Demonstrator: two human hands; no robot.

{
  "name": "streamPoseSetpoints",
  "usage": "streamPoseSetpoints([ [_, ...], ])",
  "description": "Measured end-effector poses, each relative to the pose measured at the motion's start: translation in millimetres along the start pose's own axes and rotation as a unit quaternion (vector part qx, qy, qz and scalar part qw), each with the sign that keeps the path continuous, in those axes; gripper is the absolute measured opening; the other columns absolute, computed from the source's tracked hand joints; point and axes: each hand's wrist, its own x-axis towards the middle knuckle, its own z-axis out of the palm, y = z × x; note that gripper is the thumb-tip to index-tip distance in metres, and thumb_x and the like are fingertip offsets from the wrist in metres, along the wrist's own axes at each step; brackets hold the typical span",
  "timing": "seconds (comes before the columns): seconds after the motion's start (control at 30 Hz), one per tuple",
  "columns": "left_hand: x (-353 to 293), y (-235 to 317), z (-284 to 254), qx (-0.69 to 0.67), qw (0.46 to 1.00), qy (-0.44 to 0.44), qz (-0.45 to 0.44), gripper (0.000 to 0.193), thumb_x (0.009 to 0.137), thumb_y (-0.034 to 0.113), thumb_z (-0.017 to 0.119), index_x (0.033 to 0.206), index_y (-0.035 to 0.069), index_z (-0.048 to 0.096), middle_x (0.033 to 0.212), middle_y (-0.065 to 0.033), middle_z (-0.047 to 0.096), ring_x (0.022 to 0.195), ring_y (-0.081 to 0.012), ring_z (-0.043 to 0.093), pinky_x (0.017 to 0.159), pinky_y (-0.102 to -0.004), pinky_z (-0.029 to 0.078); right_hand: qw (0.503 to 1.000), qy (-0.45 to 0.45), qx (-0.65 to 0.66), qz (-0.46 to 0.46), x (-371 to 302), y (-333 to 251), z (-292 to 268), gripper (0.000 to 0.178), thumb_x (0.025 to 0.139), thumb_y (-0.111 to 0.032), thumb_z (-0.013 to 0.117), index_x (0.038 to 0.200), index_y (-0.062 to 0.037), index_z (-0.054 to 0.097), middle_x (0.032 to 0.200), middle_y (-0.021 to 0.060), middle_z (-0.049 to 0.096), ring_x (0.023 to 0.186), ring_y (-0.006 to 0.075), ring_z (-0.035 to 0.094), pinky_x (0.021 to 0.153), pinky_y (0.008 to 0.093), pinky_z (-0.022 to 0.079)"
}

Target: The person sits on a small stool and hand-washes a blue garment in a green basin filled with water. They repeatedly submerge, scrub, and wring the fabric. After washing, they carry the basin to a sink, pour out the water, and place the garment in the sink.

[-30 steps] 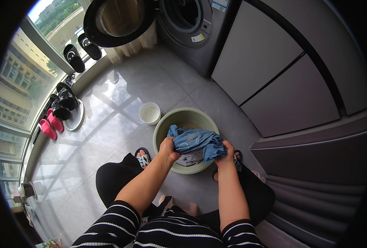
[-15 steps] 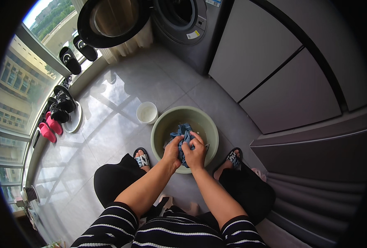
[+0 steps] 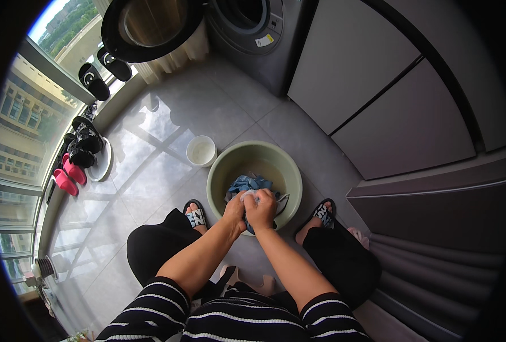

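Observation:
A round pale green basin [image 3: 291,171] stands on the floor between my feet with some cloudy water in it. Crumpled blue cloth [image 3: 248,183] lies bunched in the basin, with a thin pale strip or cord near its right side. My left hand [image 3: 234,211] and my right hand [image 3: 261,210] are pressed together above the near part of the basin, both closed on the cloth. A whitish bit, cloth or suds, I cannot tell which, shows between the thumbs. Much of the gripped cloth is hidden by the hands.
A small white tub [image 3: 201,151] stands just left of the basin. Ahead are a washing machine [image 3: 271,62] and a round, dark-rimmed open door [image 3: 153,51]. Grey cabinets [image 3: 372,85] rise at the right. Pink slippers [image 3: 69,174] and black sandals line the window side.
Both hands have closed tighter and come closer together on the cloth. A whitish bit now shows between them, and more blue cloth lies spread beyond them. The view has shifted slightly.

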Motion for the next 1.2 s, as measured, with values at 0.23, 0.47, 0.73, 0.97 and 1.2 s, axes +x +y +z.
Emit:
streamPoseSetpoints([
  [0.23, -10.9, 32.4, -1.8, -0.094, 0.973, -0.157, -0.143, 0.03, 0.085, 0.038, 0.06, 0.079, 0.009, 0.054, 0.072, -0.0073, 0.056, 0.062, -0.021, 0.057, 0.057, -0.0339, 0.049, 0.993, -0.014, 0.057, -0.106, -14.8, -34.9, -4.5, 0.015, 0.067, -0.013, 0.061, 0.062, -0.0032, 0.052, 0.084, 0.0112, 0.059, 0.084, 0.0312, 0.055, 0.077, 0.04, 0.044],
  [0.47, 24.4, -4.8, -12.0, 0.007, 1.0, -0.01, -0.004, 0.019, 0.084, 0.026, 0.057, 0.087, 0.007, 0.058, 0.079, -0.0065, 0.06, 0.064, -0.0204, 0.057, 0.059, -0.0346, 0.049, 0.997, 0.071, 0.021, 0.031, 11.7, 4.9, 10.3, 0.015, 0.069, -0.014, 0.059, 0.063, -0.002, 0.052, 0.08, 0.0135, 0.058, 0.075, 0.0337, 0.054, 0.068, 0.0421, 0.044],
  [0.73, 13.0, -4.8, -1.9, 0.017, 0.999, 0.018, -0.033, 0.014, 0.081, 0.017, 0.056, 0.086, 0.005, 0.059, 0.077, -0.0079, 0.06, 0.066, -0.0212, 0.059, 0.061, -0.0338, 0.049, 0.993, 0.045, 0.001, 0.109, 21.2, 15.0, 5.9, 0.02, 0.07, -0.016, 0.056, 0.058, -0.0015, 0.047, 0.07, 0.0156, 0.053, 0.067, 0.036, 0.05, 0.057, 0.0464, 0.04],
  [0.97, 36.5, 1.8, -38.2, -0.03, 0.993, -0.113, 0.01, 0.021, 0.087, 0.028, 0.054, 0.085, 0.007, 0.055, 0.078, -0.006, 0.06, 0.064, -0.0211, 0.057, 0.062, -0.0353, 0.049, 0.996, -0.002, 0.049, -0.08, -6.7, -22.2, 10.6, 0.019, 0.068, -0.014, 0.058, 0.057, -0.0063, 0.045, 0.067, 0.0122, 0.052, 0.066, 0.0335, 0.049, 0.06, 0.0421, 0.041],
  [1.2, -14.1, 25.3, 21.5, -0.042, 0.989, -0.098, -0.098, 0.024, 0.082, 0.024, 0.054, 0.095, 0.004, 0.059, 0.092, -0.0116, 0.064, 0.079, -0.0265, 0.063, 0.076, -0.0404, 0.052, 0.941, -0.019, 0.232, 0.245, 46.0, 56.0, -3.9, 0.034, 0.081, -0.03, 0.063, 0.064, -0.0018, 0.054, 0.067, 0.0064, 0.058, 0.062, 0.0215, 0.056, 0.055, 0.035, 0.04],
])
